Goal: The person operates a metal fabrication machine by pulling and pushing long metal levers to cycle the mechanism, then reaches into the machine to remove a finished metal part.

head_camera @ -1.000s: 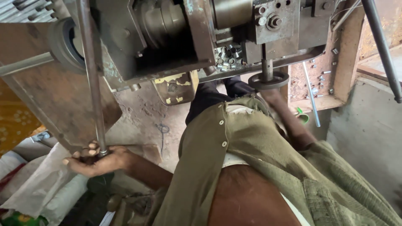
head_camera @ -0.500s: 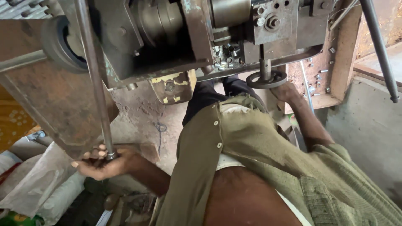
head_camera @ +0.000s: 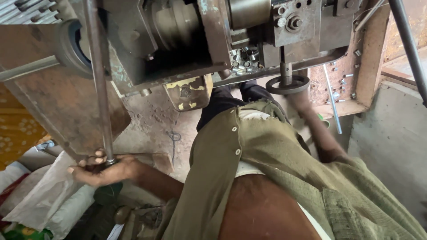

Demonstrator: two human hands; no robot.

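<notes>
Down low, the left hand (head_camera: 104,169) curls its fingers around the bottom end of a long steel rod (head_camera: 98,84) that runs up past the rusty machine (head_camera: 187,40), while the right hand (head_camera: 299,98) reaches the round handwheel (head_camera: 288,84), its grip unclear.
</notes>
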